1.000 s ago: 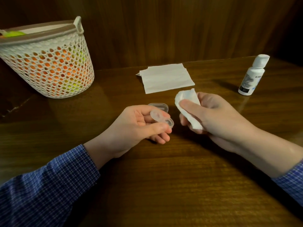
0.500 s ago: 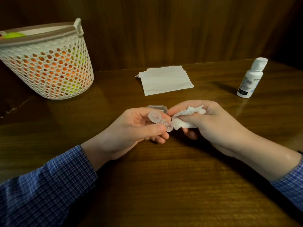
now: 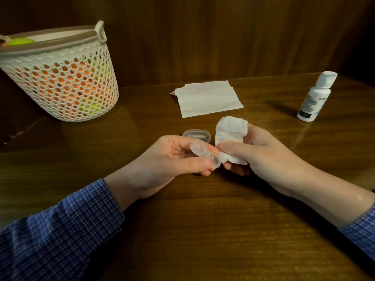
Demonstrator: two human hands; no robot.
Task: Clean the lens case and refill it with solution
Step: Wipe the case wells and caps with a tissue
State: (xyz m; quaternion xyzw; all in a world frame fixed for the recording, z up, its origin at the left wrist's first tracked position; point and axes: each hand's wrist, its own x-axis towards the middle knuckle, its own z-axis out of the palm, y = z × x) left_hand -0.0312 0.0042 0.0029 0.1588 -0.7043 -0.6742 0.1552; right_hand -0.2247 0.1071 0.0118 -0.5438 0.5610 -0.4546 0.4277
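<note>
Clear plastic lens case [image 3: 205,154], two round wells, is pinched between thumb and fingers of the left hand [image 3: 172,159] above the glossy wooden table [image 3: 203,230], its lid [image 3: 196,134] partly hidden behind, while the right hand [image 3: 263,157] grips a crumpled white tissue [image 3: 231,136] touching the case's right well.

I am counting two hands at work: my left hand [image 3: 168,159] is holding one clear lens case [image 3: 205,154] with two wells, and my right hand [image 3: 263,157] is gripping one crumpled tissue [image 3: 230,131]. One clear lid [image 3: 196,135] is lying just behind my left fingers. One flat folded tissue [image 3: 207,99] is sitting toward the table's [image 3: 203,230] far edge, one white bottle [image 3: 313,100] near the far right corner, and one perforated basket [image 3: 60,78] (orange and green showing through its holes) near the far left corner.
</note>
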